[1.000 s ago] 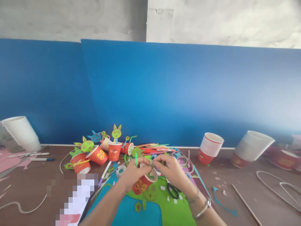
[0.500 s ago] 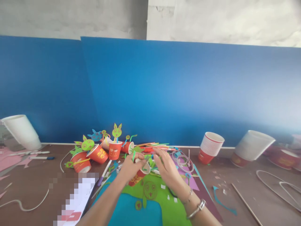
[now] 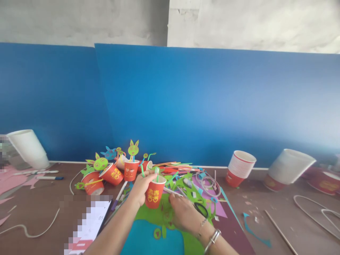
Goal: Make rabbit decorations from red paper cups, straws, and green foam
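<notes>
My left hand (image 3: 145,184) is closed around a red paper cup (image 3: 154,198) with yellow characters, held upright. Green and pale straws (image 3: 157,173) stick up out of its mouth. Low over the green paper (image 3: 145,212) is my right hand (image 3: 183,212), back upward and fingers bent down, their tips hidden. It partly covers a green cutout (image 3: 166,216) with a drawn face. Just below lies a small round green cutout (image 3: 157,233). Black scissor handles (image 3: 201,209) show beside my right wrist.
Decorated red cups stand or lie at left, one with a green rabbit face (image 3: 133,148). Straws (image 3: 180,166) and green scraps lie behind my hands. A stack of cups (image 3: 241,168) stands at right. A phone (image 3: 92,219) lies left of my forearm. A blue partition (image 3: 170,106) closes the back.
My right hand has moved down from beside the cup's mouth to the face cutout. The cup, tilted before in my left hand, is now upright with its straws visible.
</notes>
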Motion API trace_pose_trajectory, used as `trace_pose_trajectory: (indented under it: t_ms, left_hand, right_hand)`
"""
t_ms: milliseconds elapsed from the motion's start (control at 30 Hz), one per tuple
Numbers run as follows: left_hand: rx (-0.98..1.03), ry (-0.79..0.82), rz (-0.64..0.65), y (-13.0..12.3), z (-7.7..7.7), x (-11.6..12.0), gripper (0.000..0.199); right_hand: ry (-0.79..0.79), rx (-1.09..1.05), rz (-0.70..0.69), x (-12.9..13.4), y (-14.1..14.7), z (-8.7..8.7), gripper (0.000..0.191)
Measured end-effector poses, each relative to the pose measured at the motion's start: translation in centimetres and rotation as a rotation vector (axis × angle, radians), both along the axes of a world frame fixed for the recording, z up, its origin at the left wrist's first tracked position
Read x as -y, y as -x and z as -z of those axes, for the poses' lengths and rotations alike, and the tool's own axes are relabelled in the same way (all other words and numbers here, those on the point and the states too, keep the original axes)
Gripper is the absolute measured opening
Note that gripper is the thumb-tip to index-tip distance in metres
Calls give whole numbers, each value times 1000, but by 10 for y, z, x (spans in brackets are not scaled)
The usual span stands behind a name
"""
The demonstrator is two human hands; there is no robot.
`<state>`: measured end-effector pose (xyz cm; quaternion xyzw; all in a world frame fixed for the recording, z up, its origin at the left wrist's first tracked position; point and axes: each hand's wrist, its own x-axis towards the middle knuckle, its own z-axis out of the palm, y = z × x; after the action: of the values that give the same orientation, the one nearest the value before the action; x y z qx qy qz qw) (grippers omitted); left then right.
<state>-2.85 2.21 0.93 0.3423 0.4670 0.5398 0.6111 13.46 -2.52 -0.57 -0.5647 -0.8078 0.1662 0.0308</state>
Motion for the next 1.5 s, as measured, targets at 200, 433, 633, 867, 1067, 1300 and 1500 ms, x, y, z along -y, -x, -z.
trace_pose_trajectory:
  t_ms: [200,433,633,867,1067,1300,1500]
  left_hand:
    - [46,20,65,-3,2,3,28]
    - [104,83,185,-17,-1,14,29]
    - [140,114,232,-27,1,23,27]
    - [164,123,251,-30,5,24,25]
    - [151,131,280,-31,5,27,22]
    - [140,132,303,-33,4,29,19]
    - [169,129,319,-34,3,31,22]
  right_hand:
    - [-37,-87,-24,0,-24,-20,22]
    - [-100,-790,83,-16,-37,-47,13]
    - [-242,-827,138,-23,-30,-37,13]
    - [-143,-834,109,-23,-36,-36,16]
    - [-237,-756,49,-22,-37,-40,19]
    - [-260,-712,5,-22,-38,-40,25]
    - [-308,-684,-3,-22,-38,-41,26]
